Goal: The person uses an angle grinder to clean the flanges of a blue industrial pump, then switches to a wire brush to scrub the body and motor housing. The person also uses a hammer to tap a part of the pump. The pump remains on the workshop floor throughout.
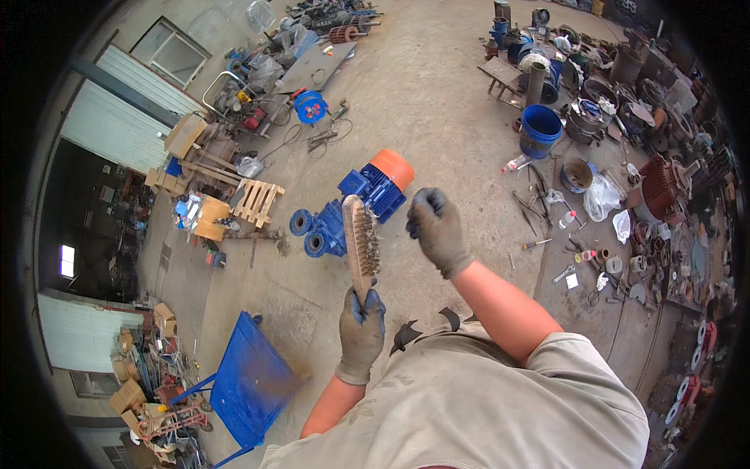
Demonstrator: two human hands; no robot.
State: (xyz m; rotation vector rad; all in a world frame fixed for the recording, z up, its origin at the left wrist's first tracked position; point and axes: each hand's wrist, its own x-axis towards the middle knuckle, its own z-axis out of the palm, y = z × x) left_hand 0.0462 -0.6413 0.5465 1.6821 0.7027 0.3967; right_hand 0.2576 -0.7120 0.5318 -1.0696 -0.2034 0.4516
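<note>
My left hand (362, 332), in a grey-brown work glove with dark fingertips, is closed round the lower end of a wire brush (359, 242). The brush stands nearly upright, its wooden back to the left and its worn bristles to the right. To the right of the bristles and apart from them, my gloved right hand (439, 230) is raised with its fingers curled in. Whatever it may hold is hidden. Beyond the brush, a blue pump (328, 227) with two round flanges and a blue motor with an orange end cover (392, 168) rest on the floor, partly behind the brush.
A blue metal cart (248, 383) stands at the lower left. Wooden pallets (258, 202) and a blue cable reel (311, 107) lie farther left. On the right are a blue bucket (541, 129), pliers (527, 211), a screwdriver (537, 244) and heaps of machine parts.
</note>
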